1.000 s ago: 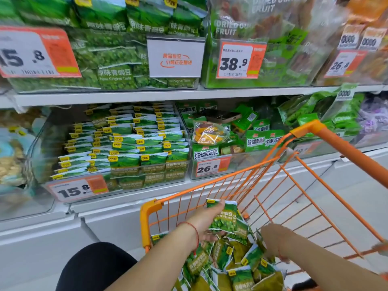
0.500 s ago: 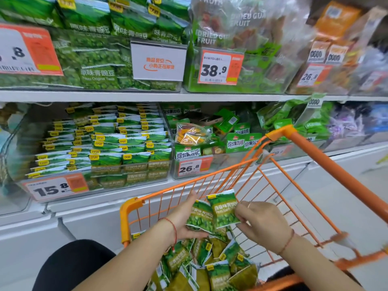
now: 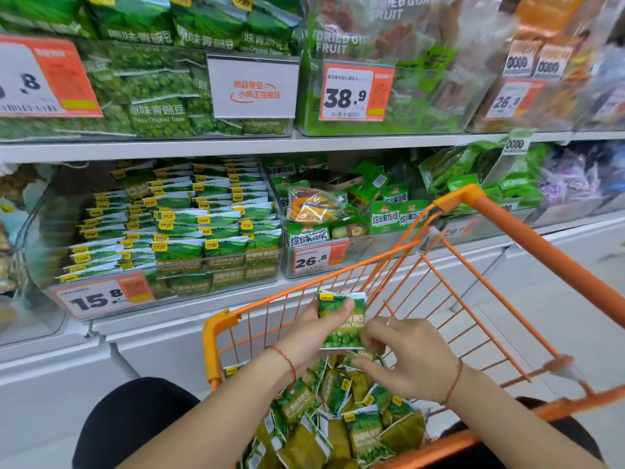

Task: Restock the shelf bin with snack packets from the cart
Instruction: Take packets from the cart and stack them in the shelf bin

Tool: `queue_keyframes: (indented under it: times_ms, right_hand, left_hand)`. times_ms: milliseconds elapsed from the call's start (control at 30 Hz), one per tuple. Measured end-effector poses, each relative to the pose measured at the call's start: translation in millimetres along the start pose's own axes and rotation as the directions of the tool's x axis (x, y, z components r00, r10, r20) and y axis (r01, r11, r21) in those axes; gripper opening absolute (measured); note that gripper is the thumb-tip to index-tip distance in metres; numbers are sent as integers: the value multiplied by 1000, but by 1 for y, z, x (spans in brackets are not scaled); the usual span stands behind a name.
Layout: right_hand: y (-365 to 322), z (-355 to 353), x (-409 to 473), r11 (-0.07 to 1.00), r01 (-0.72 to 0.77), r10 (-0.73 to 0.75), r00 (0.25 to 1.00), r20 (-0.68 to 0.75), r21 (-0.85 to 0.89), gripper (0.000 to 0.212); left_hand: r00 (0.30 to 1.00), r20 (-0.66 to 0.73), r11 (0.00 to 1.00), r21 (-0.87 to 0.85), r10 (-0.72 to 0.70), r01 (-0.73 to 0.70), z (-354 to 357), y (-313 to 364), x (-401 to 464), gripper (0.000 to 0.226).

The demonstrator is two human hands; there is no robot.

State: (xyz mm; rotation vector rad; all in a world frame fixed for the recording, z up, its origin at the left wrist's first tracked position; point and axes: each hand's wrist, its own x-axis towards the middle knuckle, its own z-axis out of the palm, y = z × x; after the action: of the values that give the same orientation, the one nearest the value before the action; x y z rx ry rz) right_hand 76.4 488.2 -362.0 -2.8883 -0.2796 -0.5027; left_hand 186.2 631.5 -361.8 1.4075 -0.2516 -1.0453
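Nearest the camera, a heap of green snack packets (image 3: 341, 421) lies loose in the near end of the orange cart (image 3: 527, 238), its wire basket reaching away to the right toward the shelving. Just above that heap both hands meet on a small stack of packets (image 3: 343, 321) held upright over the cart. The left hand (image 3: 306, 328) grips the stack from the left, thumb curled across its printed face and fingers hidden behind it; how many packets it holds I cannot tell, though more than one edge shows at the top. The right hand (image 3: 409, 353) comes in from the right with its fingertips pinching the stack's lower right edge, the other fingers loosely bent toward the heap below. The step in hand looks like gathering and squaring a handful before carrying it over, so the restocking of this batch is not yet done. Farther off, on the lower shelf to the left, the clear shelf bin (image 3: 162, 282) with the 15.8 price tag (image 3: 101, 297) already holds rows of matching green packets (image 3: 189, 225) standing in files, with some room apparent toward its left side. The next move probably calls for lifting the stack clear of the cart's far rim, swinging it left and up, and setting the packets in line with those files, faces forward. Beside that bin sits another marked 26.8 (image 3: 319, 260), holding different snacks, so the stack must not stray right.
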Motion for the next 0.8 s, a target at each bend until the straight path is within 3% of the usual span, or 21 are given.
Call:
queue_keyframes:
  times_ms: [67,100,167,233,267,300,433,533,667,733,800]
  right_hand:
    - [-5,-8,3,929,-246,279,956,-88,278,30]
    - [-8,-11,9,827,-363,438,895,-86,429,37]
    - [-19,-17,30,484,-537,653,748,124,691,59]
    - [-34,-14,55,128,-613,667,635,390,780,62]
    - [-44,-14,67,59,-621,652,617,442,781,61]
    - [-55,-12,79,59,-620,637,627,449,782,63]
    - [-97,-1,122,243,-582,563,736,376,776,73]
    - [-118,11,147,413,-558,477,806,352,719,59]
    - [-138,31,176,359,-511,477,820,317,781,49]
    - [-147,37,188,312,-499,501,810,306,809,47]
    - [-153,41,200,313,-483,485,822,300,818,48]
  left_hand:
    - [998,-31,998,42,49,-48,-2,6,-5,64]
    - [995,-38,992,90,88,-84,-3,8,-7,47]
    - [980,-80,972,162,185,-170,-4,18,-17,26]
    - [934,-145,935,192,327,-298,-10,24,-24,42]
    - [908,-196,922,203,370,-331,-14,27,-26,58]
    - [887,-245,913,220,392,-343,-19,32,-31,68]
    - [822,-378,899,278,427,-339,-53,41,-44,80]
    - [772,-467,897,311,431,-313,-84,46,-58,87]
    - [797,-445,897,357,408,-260,-120,54,-77,83]
    - [816,-396,887,370,420,-277,-136,59,-85,57]
    - [815,-368,870,392,447,-300,-155,60,-88,49]
